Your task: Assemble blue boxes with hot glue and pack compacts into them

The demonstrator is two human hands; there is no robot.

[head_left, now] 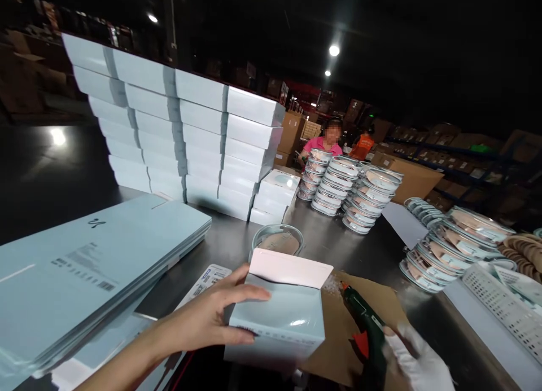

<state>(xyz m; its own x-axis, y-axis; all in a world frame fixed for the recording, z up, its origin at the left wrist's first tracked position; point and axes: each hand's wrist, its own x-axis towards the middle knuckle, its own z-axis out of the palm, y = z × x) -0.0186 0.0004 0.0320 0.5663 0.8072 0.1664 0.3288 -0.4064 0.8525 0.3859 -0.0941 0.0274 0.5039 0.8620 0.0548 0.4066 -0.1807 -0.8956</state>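
Observation:
My left hand (212, 317) grips the left side of a pale blue carton (283, 317) standing on the steel table (339, 244), its white top flap (292, 268) open and tilted back. My right hand (417, 360), in a white glove, holds a dark green glue gun (366, 323) with a red trigger, its nozzle pointing up-left toward the carton's right edge. The gun lies over a brown cardboard sheet (381, 301). A round clear-lidded tin (277, 240) sits just behind the carton.
Flat blue cartons (84, 267) are piled at my left. A tall wall of finished white boxes (182, 131) stands behind. Stacks of round tins (351, 190) and more tins (453, 247) fill the right. A person in pink (324, 144) works at the far end.

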